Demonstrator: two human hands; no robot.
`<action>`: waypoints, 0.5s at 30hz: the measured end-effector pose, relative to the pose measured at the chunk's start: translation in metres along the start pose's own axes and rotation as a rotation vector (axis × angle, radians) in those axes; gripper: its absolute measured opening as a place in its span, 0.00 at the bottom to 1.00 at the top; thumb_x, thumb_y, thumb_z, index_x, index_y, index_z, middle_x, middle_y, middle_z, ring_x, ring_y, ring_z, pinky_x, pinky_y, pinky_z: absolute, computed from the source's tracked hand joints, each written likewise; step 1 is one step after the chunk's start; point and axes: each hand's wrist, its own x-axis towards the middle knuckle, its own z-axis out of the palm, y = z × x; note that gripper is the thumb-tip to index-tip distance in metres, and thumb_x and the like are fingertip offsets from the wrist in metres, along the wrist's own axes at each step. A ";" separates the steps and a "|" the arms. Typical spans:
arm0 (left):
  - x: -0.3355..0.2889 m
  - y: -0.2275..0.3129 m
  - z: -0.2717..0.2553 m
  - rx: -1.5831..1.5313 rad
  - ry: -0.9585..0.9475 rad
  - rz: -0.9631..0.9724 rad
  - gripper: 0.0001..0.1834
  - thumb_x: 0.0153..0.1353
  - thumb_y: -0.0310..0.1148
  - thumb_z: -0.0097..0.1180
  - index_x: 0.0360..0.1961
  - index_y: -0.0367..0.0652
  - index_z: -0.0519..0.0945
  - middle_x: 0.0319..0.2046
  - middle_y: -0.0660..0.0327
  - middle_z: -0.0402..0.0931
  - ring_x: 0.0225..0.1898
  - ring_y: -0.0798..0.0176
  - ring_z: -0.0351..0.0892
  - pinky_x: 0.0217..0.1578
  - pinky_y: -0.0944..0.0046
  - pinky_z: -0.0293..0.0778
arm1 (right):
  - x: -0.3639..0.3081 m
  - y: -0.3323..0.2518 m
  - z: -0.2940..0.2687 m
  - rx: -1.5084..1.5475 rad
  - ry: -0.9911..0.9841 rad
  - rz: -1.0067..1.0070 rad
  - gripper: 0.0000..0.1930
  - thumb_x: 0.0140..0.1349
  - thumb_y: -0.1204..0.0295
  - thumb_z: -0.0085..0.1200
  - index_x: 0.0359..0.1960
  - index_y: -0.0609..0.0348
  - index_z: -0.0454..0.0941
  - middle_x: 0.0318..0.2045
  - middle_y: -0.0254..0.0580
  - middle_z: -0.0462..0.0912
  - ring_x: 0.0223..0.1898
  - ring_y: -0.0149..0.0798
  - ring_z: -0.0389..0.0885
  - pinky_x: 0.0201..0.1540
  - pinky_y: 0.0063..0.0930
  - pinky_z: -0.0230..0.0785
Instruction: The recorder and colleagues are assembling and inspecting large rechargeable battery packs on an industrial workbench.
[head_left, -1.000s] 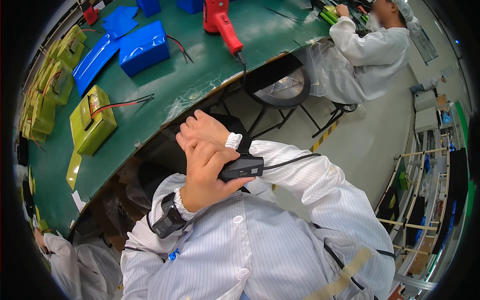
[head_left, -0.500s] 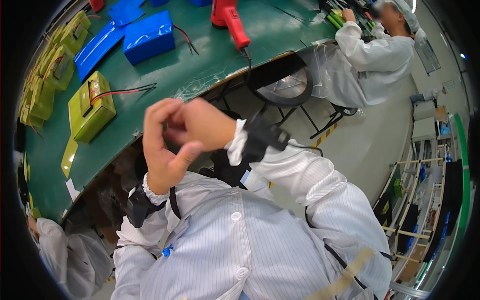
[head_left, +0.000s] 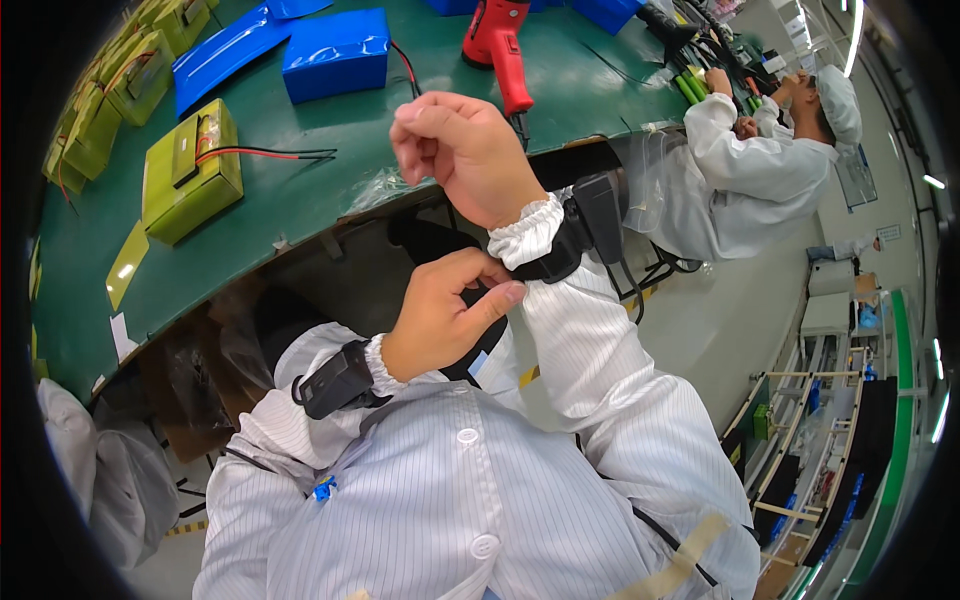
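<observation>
My left hand [head_left: 440, 315] is at my right wrist, its fingertips and thumb closed at the edge of the black wrist strap [head_left: 553, 262]. Some of its fingers are partly hidden there. A black box-shaped device [head_left: 598, 215] sits on that strap. Raised over the table's near edge, my right hand [head_left: 465, 155] is empty, with its fingers loosely bent and the thumb apart from the palm. Another black device [head_left: 338, 382] is strapped on my left wrist. Beyond my hands lies a yellow-green wrapped battery pack [head_left: 190, 175] with red and black leads.
On the green table [head_left: 290, 195] are a blue-wrapped pack [head_left: 337, 55], flat blue sheets [head_left: 225, 60], a red heat gun [head_left: 500, 50] and several yellow-green packs [head_left: 90, 125]. A person in white [head_left: 760, 165] works at the right. Shelving [head_left: 810, 450] stands farther right.
My hands were together, blurred, over the table edge. My right hand has moved up and right; my left has dropped to the right wrist strap. The view has shifted slightly.
</observation>
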 end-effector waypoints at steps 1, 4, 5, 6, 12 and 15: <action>0.001 -0.003 0.000 0.012 -0.010 -0.028 0.11 0.61 0.33 0.68 0.35 0.34 0.82 0.29 0.58 0.81 0.32 0.65 0.80 0.37 0.65 0.74 | 0.000 0.000 -0.001 -0.002 -0.005 0.003 0.09 0.67 0.69 0.56 0.32 0.63 0.80 0.25 0.40 0.80 0.26 0.34 0.77 0.33 0.27 0.70; 0.004 -0.008 0.006 -0.032 0.051 -0.063 0.15 0.60 0.36 0.70 0.38 0.35 0.82 0.33 0.59 0.81 0.35 0.66 0.79 0.39 0.65 0.74 | 0.002 0.002 -0.006 0.048 0.061 -0.026 0.09 0.67 0.69 0.56 0.32 0.62 0.79 0.24 0.39 0.79 0.25 0.34 0.76 0.32 0.28 0.69; 0.005 -0.010 0.009 -0.090 0.115 -0.070 0.16 0.59 0.37 0.71 0.40 0.36 0.81 0.36 0.60 0.81 0.37 0.67 0.79 0.41 0.66 0.74 | 0.002 0.004 -0.009 0.105 0.085 -0.043 0.09 0.66 0.69 0.57 0.31 0.63 0.79 0.23 0.39 0.79 0.23 0.33 0.76 0.29 0.26 0.69; 0.006 -0.011 0.011 -0.093 0.113 -0.065 0.16 0.59 0.37 0.71 0.40 0.36 0.81 0.36 0.60 0.81 0.37 0.67 0.79 0.41 0.66 0.74 | 0.003 0.004 -0.011 0.160 0.110 -0.061 0.10 0.65 0.69 0.59 0.30 0.63 0.80 0.22 0.38 0.79 0.21 0.31 0.76 0.27 0.24 0.69; 0.006 -0.012 0.006 0.076 0.131 0.150 0.24 0.44 0.36 0.78 0.40 0.36 0.80 0.35 0.59 0.74 0.35 0.62 0.72 0.37 0.66 0.70 | -0.001 0.002 -0.005 0.119 0.228 -0.223 0.11 0.68 0.69 0.54 0.30 0.62 0.78 0.20 0.38 0.76 0.20 0.32 0.74 0.26 0.25 0.68; 0.004 -0.025 0.008 -0.007 0.112 0.104 0.24 0.43 0.35 0.78 0.37 0.36 0.78 0.33 0.62 0.68 0.35 0.62 0.67 0.39 0.65 0.67 | 0.009 0.019 -0.008 0.079 0.285 -0.227 0.10 0.68 0.68 0.56 0.29 0.61 0.78 0.19 0.35 0.76 0.17 0.30 0.73 0.24 0.24 0.67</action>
